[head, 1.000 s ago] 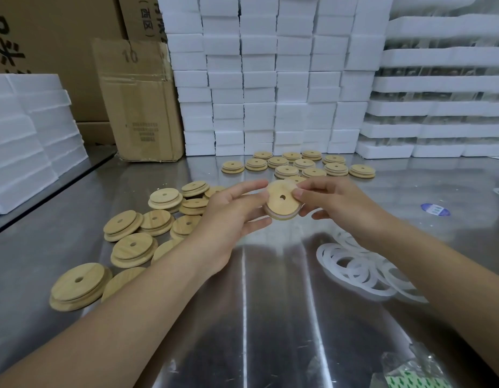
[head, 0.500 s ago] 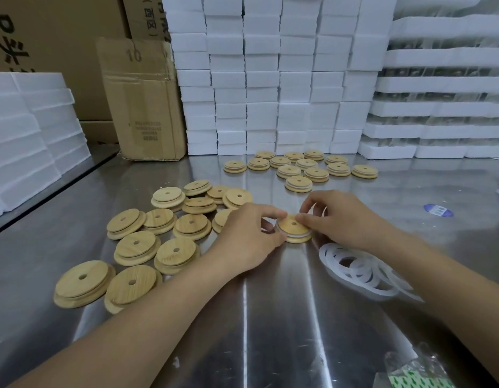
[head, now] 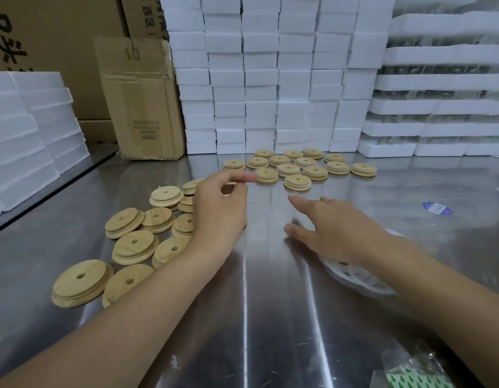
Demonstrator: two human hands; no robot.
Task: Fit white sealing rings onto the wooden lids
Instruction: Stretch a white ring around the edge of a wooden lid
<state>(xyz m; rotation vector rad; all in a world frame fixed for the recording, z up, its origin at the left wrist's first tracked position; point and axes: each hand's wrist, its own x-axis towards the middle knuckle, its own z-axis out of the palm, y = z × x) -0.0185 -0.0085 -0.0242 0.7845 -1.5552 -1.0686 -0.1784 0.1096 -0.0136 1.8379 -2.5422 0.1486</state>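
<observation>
Bare wooden lids (head: 133,245) are heaped well left of ring pile (head: 354,275). Left hand (head: 220,211), loosely curled, nothing held, is seen left of pile; ringed lids (head: 298,166) are laid well beyond it. Right hand (head: 338,231), spread & empty, is held just beyond pile: tangled rings may be lifted together.

The ringed lid (head: 266,175), held mid-frame by both hands a second ago, now lies at the near edge of the far group of lids (head: 305,162); the left hand (head: 217,211) fingertips are beside it, and the right hand (head: 335,228) has let go with fingers spread.
</observation>
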